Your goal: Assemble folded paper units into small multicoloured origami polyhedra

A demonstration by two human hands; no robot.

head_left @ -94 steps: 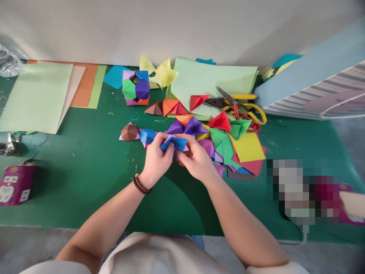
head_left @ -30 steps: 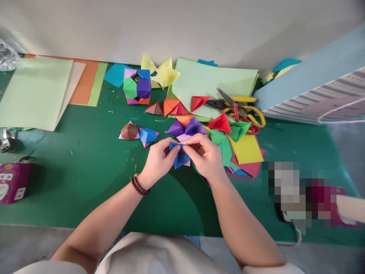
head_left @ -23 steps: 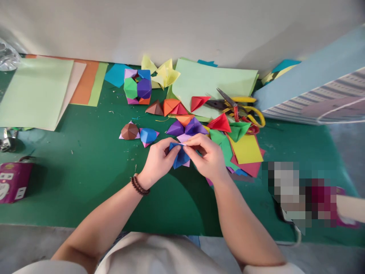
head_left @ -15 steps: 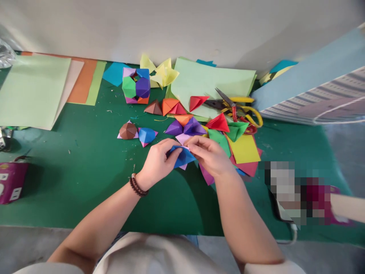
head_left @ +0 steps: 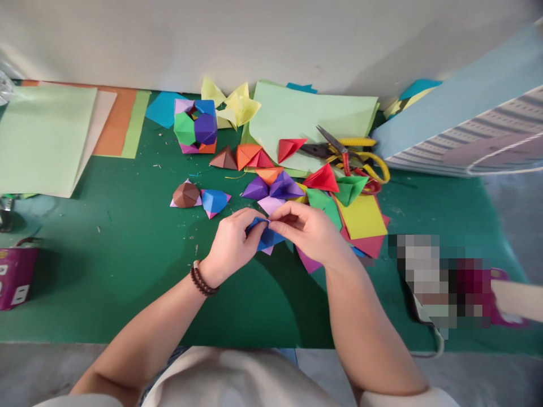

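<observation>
A blue folded paper piece (head_left: 271, 239) with a bit of pink-lilac paper along it is held just above the table. My left hand (head_left: 237, 240) pinches its left side between thumb and fingers. Thumb and forefinger of my right hand (head_left: 307, 229) close on its upper edge, close to the left fingertips; most of the grip is hidden. Past the hands lie purple folded paper pieces (head_left: 283, 186) and a lilac one (head_left: 271, 205). To the left sit a brown paper piece (head_left: 186, 195) and a blue-and-pink one (head_left: 215, 200).
A multicoloured paper ball (head_left: 206, 129) stands at the back. Scissors (head_left: 373, 164) and pliers (head_left: 316, 150) lie on pale green sheets (head_left: 288, 113). Yellow paper squares (head_left: 362, 217) are at right, more paper sheets (head_left: 46, 135) at left. A purple box (head_left: 17, 277) stands left; a pixelated patch covers the right.
My right fingertips have shifted left along the blue paper's upper edge, nearer to my left thumb. The whole view has shifted slightly.
</observation>
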